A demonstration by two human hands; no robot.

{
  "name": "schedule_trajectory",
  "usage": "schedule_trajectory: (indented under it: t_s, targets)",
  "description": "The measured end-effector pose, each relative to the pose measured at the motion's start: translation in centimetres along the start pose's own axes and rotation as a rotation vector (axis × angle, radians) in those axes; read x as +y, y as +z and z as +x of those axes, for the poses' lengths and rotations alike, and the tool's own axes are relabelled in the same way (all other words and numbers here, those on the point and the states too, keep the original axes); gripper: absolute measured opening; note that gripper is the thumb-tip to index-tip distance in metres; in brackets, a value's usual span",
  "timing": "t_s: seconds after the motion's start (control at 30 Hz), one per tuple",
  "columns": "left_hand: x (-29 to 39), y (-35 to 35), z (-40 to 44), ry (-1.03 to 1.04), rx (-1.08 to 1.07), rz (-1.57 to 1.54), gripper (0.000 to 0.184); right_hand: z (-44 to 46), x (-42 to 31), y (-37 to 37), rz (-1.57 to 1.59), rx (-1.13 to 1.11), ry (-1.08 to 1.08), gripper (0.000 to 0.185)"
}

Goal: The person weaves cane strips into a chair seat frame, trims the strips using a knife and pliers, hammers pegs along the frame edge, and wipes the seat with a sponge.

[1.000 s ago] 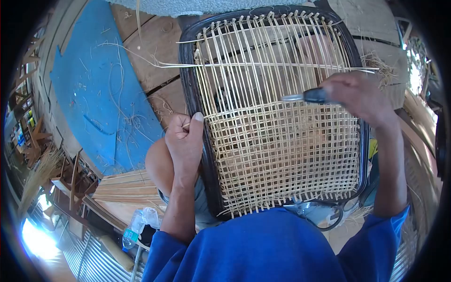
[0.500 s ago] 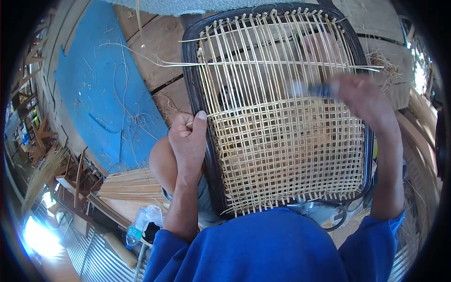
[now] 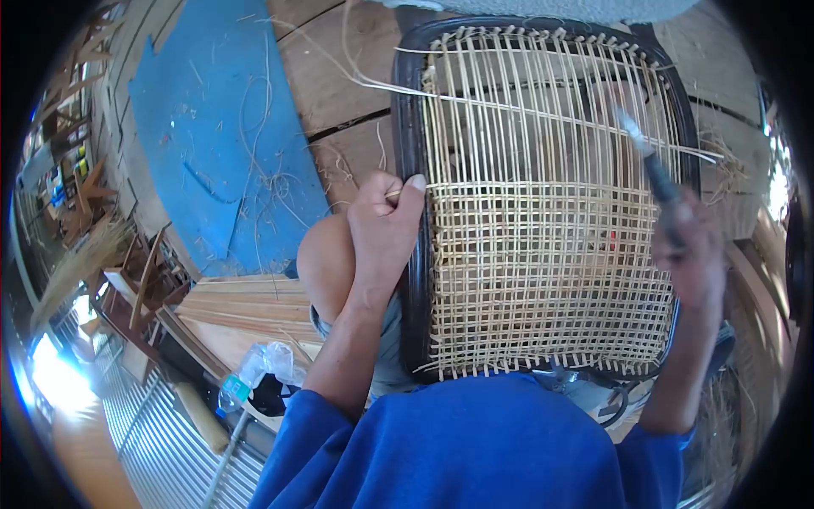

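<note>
**Part-woven cane panel [image 3: 543,254] in a dark frame [image 3: 414,314]**

Just in front of a blue shirt [image 3: 458,441], beside a bare knee [image 3: 326,259]: tight checked weave in the lower part, mostly lengthwise strands in the upper. Across those, long loose strips [image 3: 509,109], trailing past both sides of the frame. At the left rail, a clenched left hand [image 3: 386,216], thumb tip against the wood, a thin strand [image 3: 393,194] pinched among curled fingers. Over the right side, a right hand [image 3: 691,246] with fingers wrapped around the handle of a tool [image 3: 660,182], pale tip blurred, aimed up and leftward; contact with the cane impossible to tell. Farther out, on plank flooring [image 3: 335,51], a blue sheet [image 3: 199,144] littered with scraps. Lower left, thin boards [image 3: 246,301] and a plastic bottle [image 3: 233,392].
</note>
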State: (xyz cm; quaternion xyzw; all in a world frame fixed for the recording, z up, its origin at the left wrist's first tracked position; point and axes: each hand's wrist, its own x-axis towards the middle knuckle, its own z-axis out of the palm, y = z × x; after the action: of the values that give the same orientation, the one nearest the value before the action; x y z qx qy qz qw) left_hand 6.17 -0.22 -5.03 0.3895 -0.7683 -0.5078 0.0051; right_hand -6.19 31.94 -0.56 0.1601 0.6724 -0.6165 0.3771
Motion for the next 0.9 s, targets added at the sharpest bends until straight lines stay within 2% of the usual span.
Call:
schedule_trajectory:
  t_s: [0.03,0.1,0.13,0.27,0.4,0.53,0.63,0.73,0.9]
  targets:
    - [-0.1,0.0,0.1,0.013,0.006,0.018,0.030,-0.5,1.1,2.1,-0.033,0.071,0.065,0.035]
    - [-0.1,0.0,0.1,0.037,0.008,0.059,0.031,-1.5,0.8,6.3,0.001,-0.101,0.126,0.029]
    - [-0.1,0.1,0.1,-0.014,-0.002,0.028,0.031,-1.5,2.1,7.1,-0.049,-0.136,0.101,0.024]
    - [-0.1,0.1,0.2,0.027,0.008,0.026,0.031,-2.2,4.0,10.0,-0.456,0.005,-0.052,0.028]
    - [-0.6,0.1,0.4,0.038,-0.001,0.034,0.028,-2.7,3.8,10.5,-0.624,0.004,-0.107,0.035]
    - [-0.8,0.2,0.4,0.034,-0.010,0.020,0.027,-2.5,2.4,10.5,-0.709,-0.052,-0.115,0.032]
    - [-0.6,0.2,0.3,0.020,-0.028,-0.031,0.027,-1.6,0.8,10.6,-0.885,-0.125,-0.091,0.029]
    - [-0.1,0.1,0.0,0.033,-0.032,-0.048,0.027,-1.0,-0.5,10.8,-1.137,-0.126,-0.173,0.030]
    - [-0.7,0.1,0.4,0.053,-0.038,-0.049,0.027,-0.7,0.0,10.4,-1.102,-0.170,-0.072,0.030]
